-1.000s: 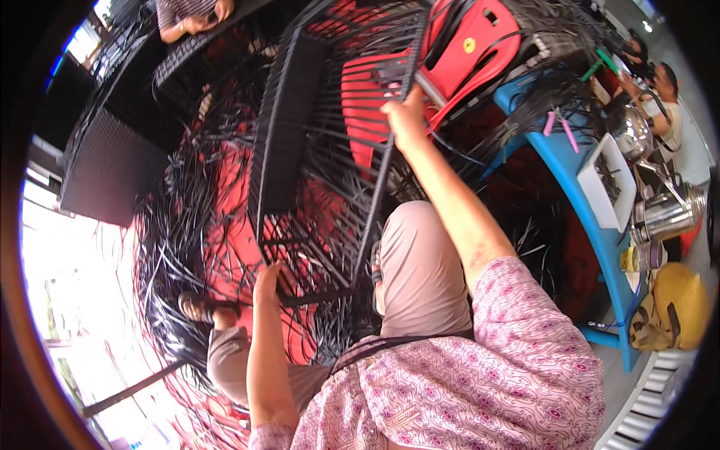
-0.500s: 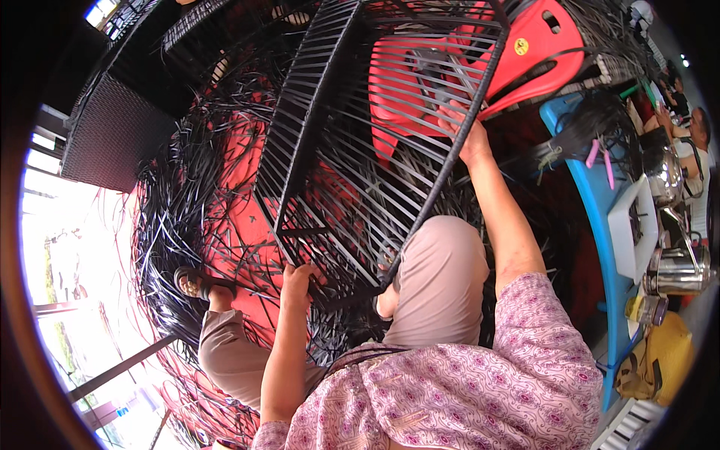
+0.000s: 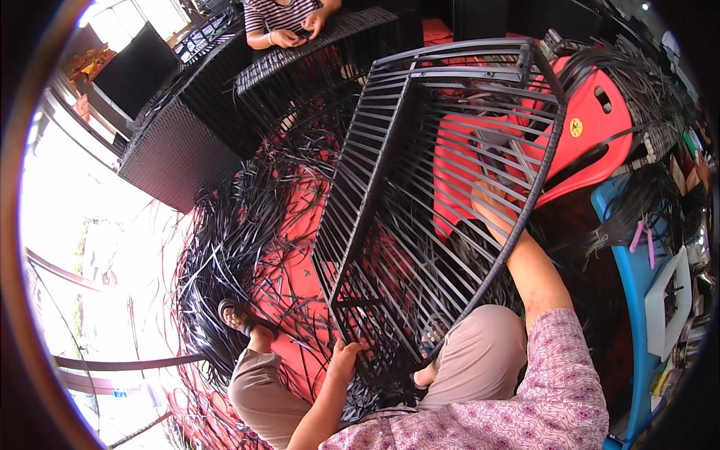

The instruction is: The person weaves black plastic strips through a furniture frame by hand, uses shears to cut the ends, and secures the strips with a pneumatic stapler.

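Observation:
A black furniture frame [image 3: 373, 184], strung with closely spaced slats or strips, leans tilted in front of me above the floor. My left hand [image 3: 343, 360] is closed round its lower left edge, thumb on top. Past the right rim reaches my right hand [image 3: 491, 204], seen behind the slats beside a red plastic chair [image 3: 589, 112]. A grey-and-dark tool [image 3: 491, 154], its kind unclear through the slats, lies on that chair close to my right fingers. The slats partly cover those fingers, so their grip cannot be told.
Loose black strips [image 3: 225, 247] heap over the red floor [image 3: 300, 277]. On the right, a blue table or bench [image 3: 626, 277] bears a white tray [image 3: 667, 300] and pink-handled scissors [image 3: 643, 244]. Woven black furniture [image 3: 180, 150] stands far left, near another person's hands [image 3: 296, 34].
My right hand has moved from the frame's right rim to behind the slats, by the red chair. My left hand keeps its hold. The view has shifted, showing the other person.

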Action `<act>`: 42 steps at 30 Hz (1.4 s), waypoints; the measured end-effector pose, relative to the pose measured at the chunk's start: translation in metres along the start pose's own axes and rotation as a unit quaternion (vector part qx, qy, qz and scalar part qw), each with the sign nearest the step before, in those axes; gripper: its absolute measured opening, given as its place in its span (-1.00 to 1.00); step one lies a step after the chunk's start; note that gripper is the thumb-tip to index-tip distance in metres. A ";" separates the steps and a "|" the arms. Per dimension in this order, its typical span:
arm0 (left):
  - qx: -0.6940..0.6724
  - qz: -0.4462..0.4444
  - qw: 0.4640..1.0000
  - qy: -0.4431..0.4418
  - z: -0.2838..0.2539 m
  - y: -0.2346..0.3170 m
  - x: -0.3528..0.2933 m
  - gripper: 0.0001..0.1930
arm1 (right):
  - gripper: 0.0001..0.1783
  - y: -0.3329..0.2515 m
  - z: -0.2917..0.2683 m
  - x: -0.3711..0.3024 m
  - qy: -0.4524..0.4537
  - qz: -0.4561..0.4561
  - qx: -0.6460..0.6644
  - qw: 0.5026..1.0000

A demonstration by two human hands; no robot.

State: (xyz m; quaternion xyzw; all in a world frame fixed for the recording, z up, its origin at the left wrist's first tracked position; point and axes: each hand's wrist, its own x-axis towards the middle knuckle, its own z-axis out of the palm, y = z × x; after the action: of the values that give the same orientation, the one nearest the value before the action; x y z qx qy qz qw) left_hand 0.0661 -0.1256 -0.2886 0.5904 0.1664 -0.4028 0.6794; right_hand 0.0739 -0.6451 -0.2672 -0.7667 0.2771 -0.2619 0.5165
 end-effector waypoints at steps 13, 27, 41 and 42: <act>-0.083 0.006 0.997 -0.006 -0.027 -0.024 -0.005 -0.75 | -0.69 -0.035 0.013 0.004 0.003 0.116 0.076 0.990; -0.117 -0.031 0.991 0.048 -0.062 -0.034 0.003 -0.80 | -0.79 -0.237 0.025 -0.107 0.098 0.121 0.434 0.888; -0.188 0.031 0.980 -0.063 -0.082 -0.059 -0.009 -0.74 | -0.81 -0.288 0.116 -0.094 0.066 -0.037 0.334 0.940; -0.249 0.015 0.968 0.001 -0.077 -0.049 -0.017 -0.83 | -0.84 -0.289 0.120 -0.077 0.033 -0.003 0.394 0.918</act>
State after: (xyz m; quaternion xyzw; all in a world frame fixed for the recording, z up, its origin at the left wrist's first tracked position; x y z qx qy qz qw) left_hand 0.0385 -0.0469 -0.3284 0.4054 0.2527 -0.3380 0.8109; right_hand 0.1463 -0.4235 -0.0444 -0.4927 0.1658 -0.3765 0.7668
